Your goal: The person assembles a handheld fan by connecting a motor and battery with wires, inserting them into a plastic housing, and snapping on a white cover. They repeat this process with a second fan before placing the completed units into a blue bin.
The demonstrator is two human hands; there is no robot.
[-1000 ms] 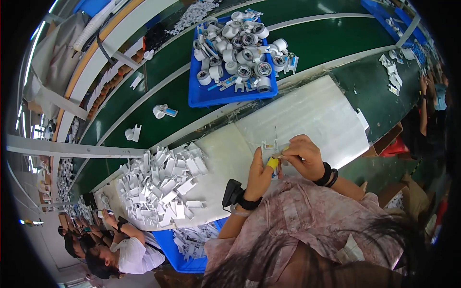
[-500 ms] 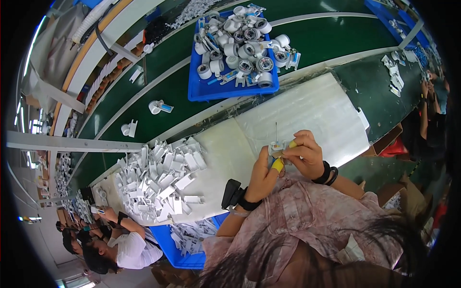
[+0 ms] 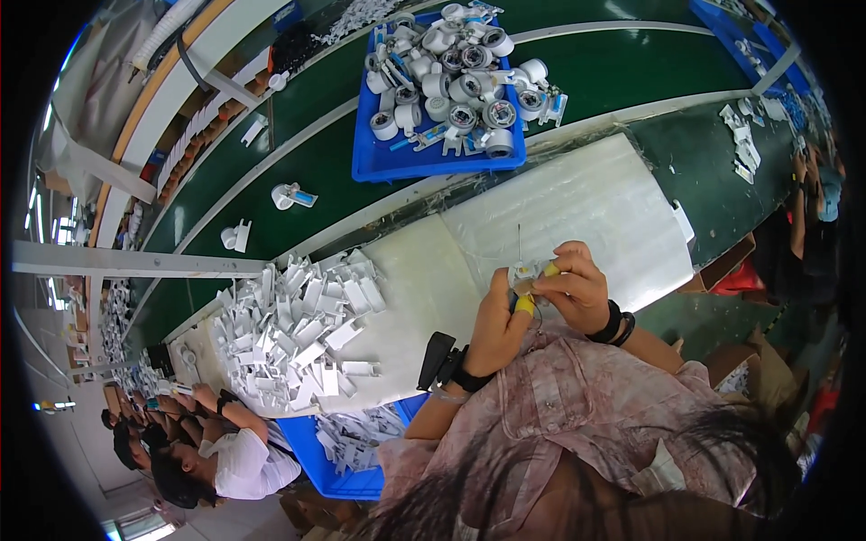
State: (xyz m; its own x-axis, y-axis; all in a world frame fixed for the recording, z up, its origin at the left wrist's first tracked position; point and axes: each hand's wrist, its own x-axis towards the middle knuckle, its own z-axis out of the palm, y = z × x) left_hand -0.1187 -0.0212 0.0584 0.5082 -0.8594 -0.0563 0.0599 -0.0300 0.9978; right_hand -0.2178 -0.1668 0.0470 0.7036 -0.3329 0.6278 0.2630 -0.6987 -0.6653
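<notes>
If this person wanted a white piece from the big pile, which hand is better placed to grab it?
Probably the left hand: it is nearer the white pile, while the right hand sits farther off. Both are at a small part, though.

The fingers (image 3: 572,263) cover much of the small pale part (image 3: 522,270) between them, its finer details too small to tell. The near edge of the bench (image 3: 559,198) and the person's shirt (image 3: 552,389) hide some of the blue bin (image 3: 327,480); near the bench's right end, a co-worker's hands (image 3: 802,165) are blurred.
</notes>
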